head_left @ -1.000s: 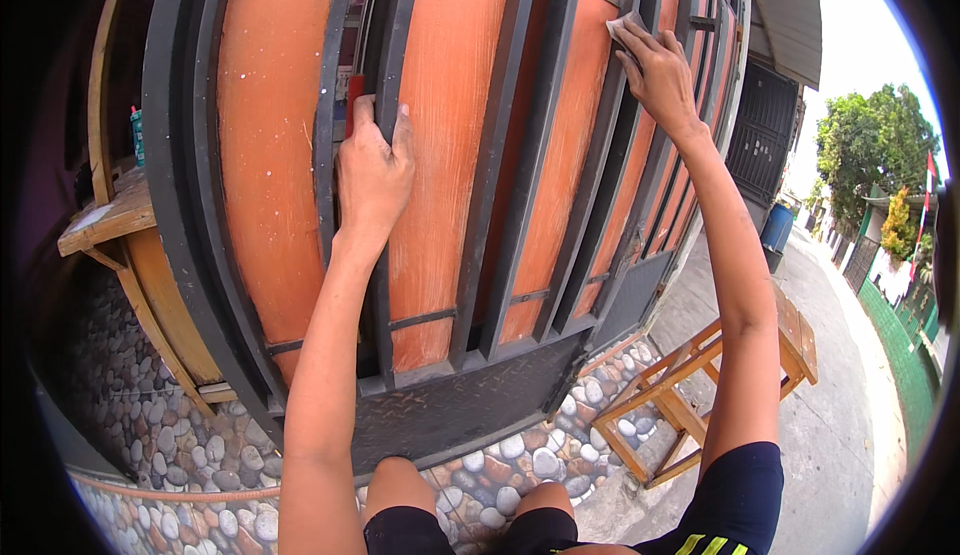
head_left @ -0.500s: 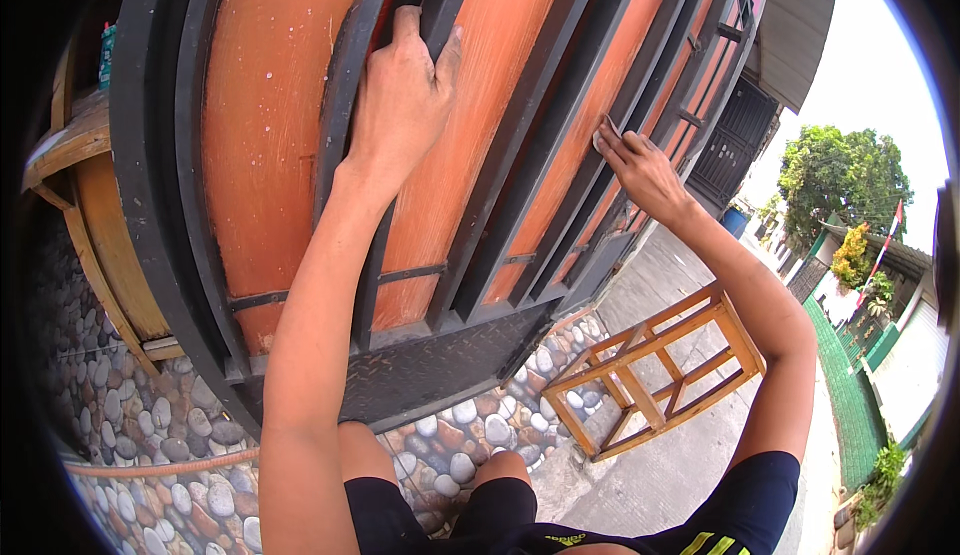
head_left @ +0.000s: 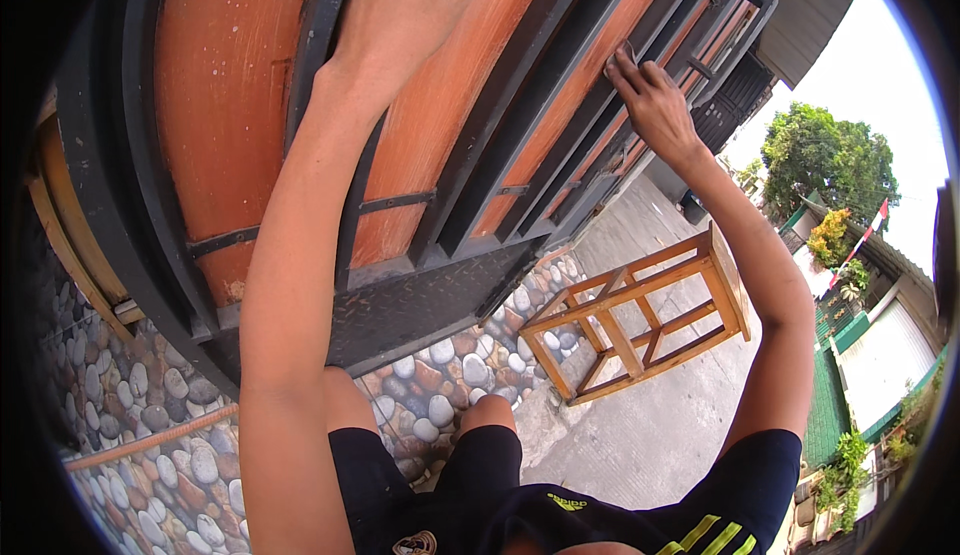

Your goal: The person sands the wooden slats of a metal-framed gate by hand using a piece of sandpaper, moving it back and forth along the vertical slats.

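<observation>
My left hand is up at the top edge of the picture, against a dark metal bar of a gate with orange panels. Its fingertips are cut off by the frame, but the hand appears wrapped round the bar. Farther right, my right hand is raised with bent fingers pressed on another dark upright bar. Pinched under those fingers is a small greyish folded sheet that looks like sandpaper, mostly hidden now. Orange panels with a worn surface lie behind the bars.
A wooden stool frame lies tipped over on the concrete, right of my knees. Pebbled paving runs along the gate's foot. Wooden furniture shows at the left. A tree and green-edged buildings stand beyond the lane.
The view has tilted downward, so the gate, stool and both hands sit higher in the picture. My right hand has slid slightly upward along its bar; my left stays at its bar.
</observation>
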